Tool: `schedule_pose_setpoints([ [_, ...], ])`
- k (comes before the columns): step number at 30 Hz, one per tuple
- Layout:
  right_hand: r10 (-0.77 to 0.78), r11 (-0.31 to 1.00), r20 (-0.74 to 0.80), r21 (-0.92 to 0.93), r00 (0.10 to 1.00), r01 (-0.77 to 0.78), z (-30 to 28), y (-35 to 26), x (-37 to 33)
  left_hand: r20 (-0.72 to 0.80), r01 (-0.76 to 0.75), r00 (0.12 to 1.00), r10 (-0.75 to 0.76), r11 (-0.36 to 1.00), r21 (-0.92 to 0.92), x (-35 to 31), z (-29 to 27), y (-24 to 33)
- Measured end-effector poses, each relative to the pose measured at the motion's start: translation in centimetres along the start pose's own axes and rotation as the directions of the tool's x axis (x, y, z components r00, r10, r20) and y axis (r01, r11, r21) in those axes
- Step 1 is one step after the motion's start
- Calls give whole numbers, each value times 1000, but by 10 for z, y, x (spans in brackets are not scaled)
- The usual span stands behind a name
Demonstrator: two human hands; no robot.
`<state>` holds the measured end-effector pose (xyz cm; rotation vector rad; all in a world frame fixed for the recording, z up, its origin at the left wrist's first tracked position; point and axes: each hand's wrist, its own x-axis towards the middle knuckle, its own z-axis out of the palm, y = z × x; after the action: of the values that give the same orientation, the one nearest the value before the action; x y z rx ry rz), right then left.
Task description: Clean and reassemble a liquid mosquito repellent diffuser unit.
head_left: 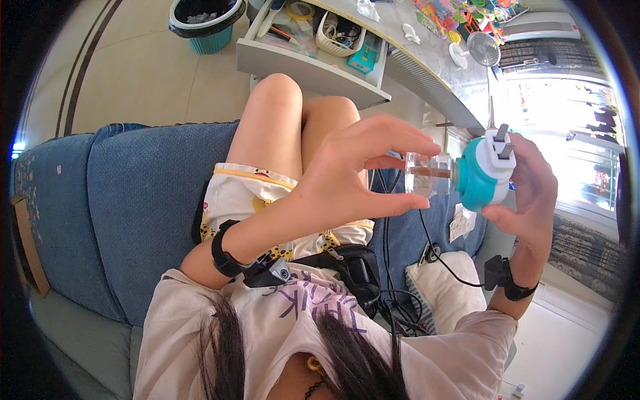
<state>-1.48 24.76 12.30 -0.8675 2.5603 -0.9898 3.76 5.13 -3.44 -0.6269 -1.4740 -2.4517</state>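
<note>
Above sofa (160, 200) — left hand (347, 170), part-open, pinching bottle (431, 177) — right hand (535, 190) gripping teal plug (475, 179).

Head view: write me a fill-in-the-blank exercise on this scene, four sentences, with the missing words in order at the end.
1. The left hand grips the clear bottle between its fingers and its ____.
2. The right hand holds a teal-and-white plug-in device that shows ____ prongs.
3. The drawer is not shut but ____.
4. The teal wastebin has a liner coloured ____.

Missing words: thumb; two; open; black.
</note>
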Motion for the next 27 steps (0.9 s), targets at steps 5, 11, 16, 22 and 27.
schedule_pose_setpoints([
  [5,-148,987,92,-51,985,153,-2,-3,7,62,276,961,-269,926,-257,-3,3,5],
  [11,-117,993,91,-12,989,118,2,-9,7,169,441,897,-408,820,-365,-1,0,7],
  [16,-145,989,90,-13,985,146,0,-8,9,154,431,900,-407,784,-446,-3,0,3],
  [22,-195,980,107,-11,975,198,-2,-5,10,325,666,718,-616,470,-579,1,-4,10],
  [27,-136,991,80,-4,987,137,1,-2,8,137,447,886,-443,736,-509,-5,2,-2],
])
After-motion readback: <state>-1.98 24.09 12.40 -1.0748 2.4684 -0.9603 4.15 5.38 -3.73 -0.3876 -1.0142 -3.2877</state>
